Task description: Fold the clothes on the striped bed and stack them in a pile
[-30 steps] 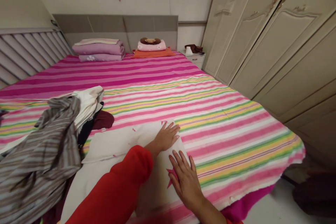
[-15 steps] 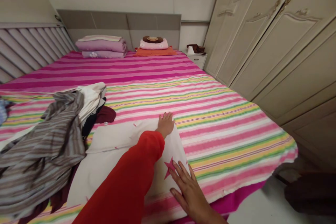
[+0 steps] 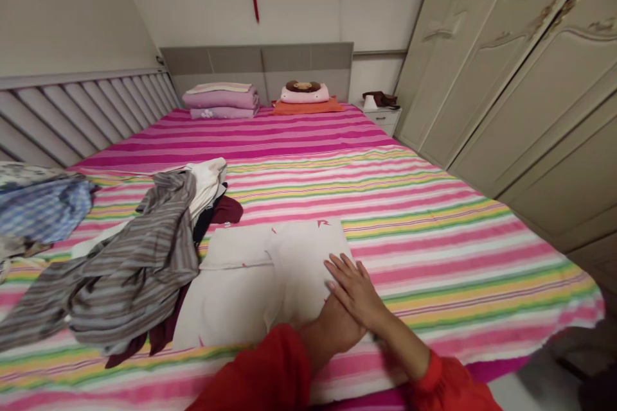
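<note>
A folded white garment with small pink-red printed marks (image 3: 241, 298) lies flat on the bed. My right hand (image 3: 357, 289) rests on its right side, fingers stretched out and lying flat on the fabric. Close below, near the garment's lower right corner, is my left hand (image 3: 335, 327). It is blurred and partly covered by my right hand, so its fingers do not show clearly. The pink star seen before is hidden at this moment, apart from a small pink bit beside the hands.
Left of the garment lies a heap with a grey striped shirt (image 3: 139, 270), a white cloth (image 3: 207, 183) and a maroon cloth (image 3: 227, 210). A blue checked cloth (image 3: 58, 205) is farther left. Folded bedding (image 3: 222, 99) and an orange pillow (image 3: 308, 106) sit by the headboard. Wardrobes (image 3: 482, 77) line the right.
My left hand has drawn back from the garment's far edge to its near right corner. My right hand has moved slightly up and is beside it. The view has shifted.
</note>
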Available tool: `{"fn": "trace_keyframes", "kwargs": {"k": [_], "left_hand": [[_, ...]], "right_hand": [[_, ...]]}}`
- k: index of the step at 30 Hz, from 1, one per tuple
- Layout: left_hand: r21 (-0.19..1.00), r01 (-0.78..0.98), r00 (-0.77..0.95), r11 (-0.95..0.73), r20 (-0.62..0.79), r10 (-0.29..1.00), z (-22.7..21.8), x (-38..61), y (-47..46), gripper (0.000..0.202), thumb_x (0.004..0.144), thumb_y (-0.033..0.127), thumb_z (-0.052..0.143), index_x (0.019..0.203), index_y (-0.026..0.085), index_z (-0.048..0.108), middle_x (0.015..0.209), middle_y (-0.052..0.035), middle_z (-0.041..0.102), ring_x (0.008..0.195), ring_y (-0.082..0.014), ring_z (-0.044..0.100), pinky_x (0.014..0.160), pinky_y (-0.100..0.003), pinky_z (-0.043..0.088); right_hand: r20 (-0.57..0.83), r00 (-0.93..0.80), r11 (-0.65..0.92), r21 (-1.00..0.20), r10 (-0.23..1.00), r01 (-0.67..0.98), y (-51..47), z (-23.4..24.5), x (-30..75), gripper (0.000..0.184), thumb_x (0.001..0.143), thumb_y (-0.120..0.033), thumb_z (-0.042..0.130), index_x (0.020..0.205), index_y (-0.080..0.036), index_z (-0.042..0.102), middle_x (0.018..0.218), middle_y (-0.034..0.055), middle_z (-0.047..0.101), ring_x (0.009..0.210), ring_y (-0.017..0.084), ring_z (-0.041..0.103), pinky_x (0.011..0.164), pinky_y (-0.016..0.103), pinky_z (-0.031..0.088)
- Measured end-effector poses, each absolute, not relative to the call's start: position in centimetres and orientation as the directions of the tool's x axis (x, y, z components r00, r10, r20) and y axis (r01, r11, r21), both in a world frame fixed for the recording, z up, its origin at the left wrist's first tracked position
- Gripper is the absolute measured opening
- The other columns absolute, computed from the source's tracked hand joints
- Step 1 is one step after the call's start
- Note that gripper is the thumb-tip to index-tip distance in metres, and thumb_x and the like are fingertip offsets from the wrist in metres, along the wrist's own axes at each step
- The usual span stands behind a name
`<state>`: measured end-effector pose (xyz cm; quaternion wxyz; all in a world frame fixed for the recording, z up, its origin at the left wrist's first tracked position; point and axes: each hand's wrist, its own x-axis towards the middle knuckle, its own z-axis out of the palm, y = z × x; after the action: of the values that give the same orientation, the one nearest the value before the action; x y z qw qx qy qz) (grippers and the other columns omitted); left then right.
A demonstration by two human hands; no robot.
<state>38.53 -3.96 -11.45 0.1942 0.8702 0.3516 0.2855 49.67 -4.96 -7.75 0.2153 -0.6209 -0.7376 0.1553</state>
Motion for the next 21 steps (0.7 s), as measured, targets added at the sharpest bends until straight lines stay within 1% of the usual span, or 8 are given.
{"fn": "trace_keyframes", "kwargs": {"k": [1, 4, 7, 10, 13, 15, 17, 21], "left_hand": [[0.506, 0.461, 0.659, -0.729, 0.356, 0.663, -11.4, 38.6, -4.0, 0.043, 0.092, 0.037, 0.039, 0.114, 0.014, 0.069, 0.118, -0.0075, 0.070, 0.117, -0.0206, 0.061, 0.105, -0.031, 0.045], [0.358, 0.351, 0.841, -0.865, 0.285, 0.459, -11.0, 38.5, -4.0, 0.048, 0.088, 0.039, 0.054, 0.129, 0.014, 0.059, 0.129, -0.0124, 0.064, 0.126, -0.0260, 0.054, 0.114, -0.042, 0.035], [0.254, 0.351, 0.877, -0.901, 0.247, 0.411, -11.0, 38.0, -4.5, 0.051, 0.091, 0.042, 0.050, 0.132, 0.013, 0.056, 0.137, -0.0148, 0.057, 0.138, -0.0283, 0.040, 0.119, -0.045, 0.025], [0.239, 0.279, 0.916, -0.930, 0.223, 0.332, -11.7, 36.9, -6.1, 0.041, 0.092, 0.041, 0.047, 0.117, 0.014, 0.065, 0.124, -0.0135, 0.065, 0.135, -0.0276, 0.043, 0.120, -0.044, 0.021], [0.346, 0.207, 0.939, -0.915, 0.192, 0.285, -12.2, 35.2, -8.7, 0.035, 0.092, 0.041, 0.048, 0.113, 0.020, 0.067, 0.120, -0.0085, 0.068, 0.130, -0.0242, 0.049, 0.117, -0.042, 0.029], [0.484, 0.189, 0.920, -0.854, 0.218, 0.326, -11.7, 34.1, -10.0, 0.035, 0.093, 0.039, 0.046, 0.120, 0.024, 0.062, 0.127, -0.0037, 0.066, 0.128, -0.0187, 0.051, 0.113, -0.036, 0.036], [0.597, 0.249, 0.832, -0.762, 0.271, 0.484, -10.5, 33.1, -10.0, 0.038, 0.096, 0.032, 0.039, 0.130, 0.027, 0.054, 0.136, -0.0015, 0.061, 0.130, -0.0144, 0.049, 0.112, -0.032, 0.037], [0.627, 0.537, 0.451, -0.565, 0.352, 0.820, -7.4, 32.2, -5.2, 0.048, 0.098, 0.029, 0.029, 0.145, 0.023, 0.039, 0.152, -0.0069, 0.042, 0.145, -0.0190, 0.028, 0.120, -0.045, 0.026]], "right_hand": [[0.103, -0.148, 0.179, -0.465, 0.984, 0.867, -3.3, -8.0, 49.9, 0.049, 0.099, -0.048, 0.036, 0.145, -0.034, 0.043, 0.153, 0.0047, 0.041, 0.145, 0.027, 0.027, 0.114, 0.061, 0.022], [0.077, -0.124, 0.144, -0.399, 0.989, 0.906, 1.0, -9.2, 50.8, 0.049, 0.099, -0.048, 0.036, 0.145, -0.033, 0.043, 0.153, 0.0050, 0.040, 0.146, 0.027, 0.027, 0.113, 0.061, 0.022], [0.067, -0.022, 0.048, -0.414, 0.998, 0.909, 4.2, -10.1, 51.7, 0.049, 0.099, -0.043, 0.035, 0.146, -0.030, 0.042, 0.154, 0.0046, 0.039, 0.145, 0.026, 0.027, 0.114, 0.059, 0.022], [0.122, 0.100, -0.022, -0.522, 0.987, 0.853, 5.9, -10.4, 52.1, 0.049, 0.096, -0.038, 0.036, 0.143, -0.025, 0.046, 0.153, 0.0066, 0.041, 0.144, 0.026, 0.031, 0.115, 0.056, 0.023], [0.200, 0.317, -0.072, -0.736, 0.927, 0.673, 5.0, -10.3, 52.3, 0.058, 0.089, -0.044, 0.047, 0.140, -0.016, 0.050, 0.146, 0.0141, 0.049, 0.134, 0.027, 0.044, 0.110, 0.049, 0.034], [0.126, 0.467, -0.125, -0.874, 0.876, 0.470, 3.1, -10.3, 52.3, 0.066, 0.083, -0.052, 0.053, 0.136, -0.012, 0.052, 0.131, 0.0159, 0.061, 0.119, 0.028, 0.057, 0.101, 0.046, 0.045], [0.005, 0.503, -0.176, -0.934, 0.864, 0.311, 0.6, -10.1, 52.1, 0.070, 0.077, -0.057, 0.060, 0.130, -0.012, 0.057, 0.111, 0.0125, 0.070, 0.099, 0.027, 0.065, 0.090, 0.044, 0.051], [-0.141, 0.359, -0.191, -0.975, 0.923, 0.110, -3.3, -8.5, 51.2, 0.062, 0.065, -0.051, 0.076, 0.115, -0.016, 0.064, 0.102, 0.0080, 0.074, 0.088, 0.026, 0.069, 0.080, 0.040, 0.056]]}}
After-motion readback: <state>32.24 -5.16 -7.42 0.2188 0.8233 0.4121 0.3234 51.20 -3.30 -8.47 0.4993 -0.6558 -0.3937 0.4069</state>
